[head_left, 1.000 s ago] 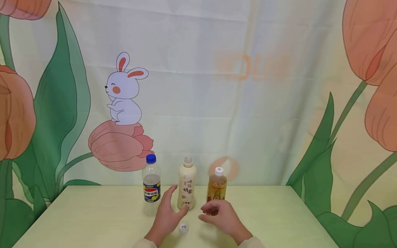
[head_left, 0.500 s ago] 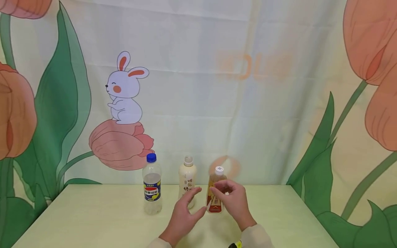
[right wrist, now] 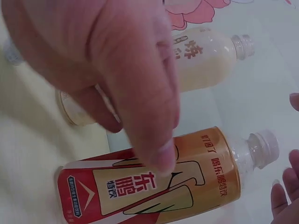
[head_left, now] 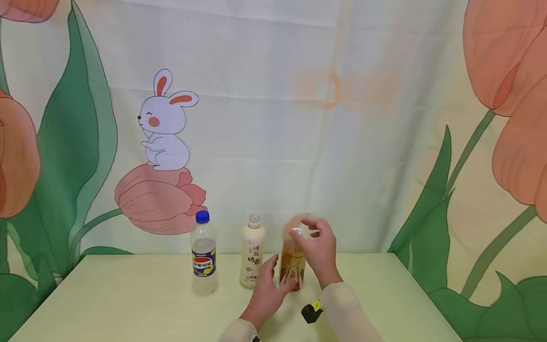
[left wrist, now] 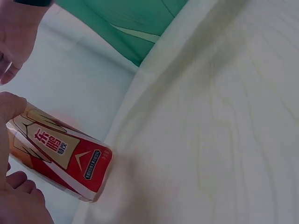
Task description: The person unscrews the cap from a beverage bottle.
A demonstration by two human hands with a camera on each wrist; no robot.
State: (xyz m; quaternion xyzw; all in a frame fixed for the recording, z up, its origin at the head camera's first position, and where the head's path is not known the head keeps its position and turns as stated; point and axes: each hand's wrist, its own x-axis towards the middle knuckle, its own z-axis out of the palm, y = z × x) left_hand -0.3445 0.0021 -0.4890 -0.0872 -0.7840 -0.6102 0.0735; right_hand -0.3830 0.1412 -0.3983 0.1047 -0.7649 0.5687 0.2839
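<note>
A drink bottle [head_left: 293, 259] with a red and gold label and a white cap [right wrist: 267, 148] stands upright on the table. My left hand [head_left: 268, 292] is beside its lower body, fingers spread and thumb in front of the label. Up at the cap is my right hand [head_left: 318, 242], thumb and fingers parted around it; the right wrist view shows its fingertips [right wrist: 287, 182] just short of the cap. To the left stands a milk tea bottle [head_left: 253, 256] with an uncapped mouth. A loose white cap [right wrist: 13, 52] lies on the table, hidden behind my left hand in the head view.
A clear bottle with a blue cap [head_left: 203, 256] and blue label stands farther left. Behind the table [head_left: 141, 304] hangs a curtain [head_left: 265, 118] printed with tulips and a rabbit. A black device [head_left: 311, 313] with a yellow tag sits below my right wrist.
My left hand has moved right, from the milk tea bottle to the red and gold bottle. My right hand has risen from low beside that bottle to its cap.
</note>
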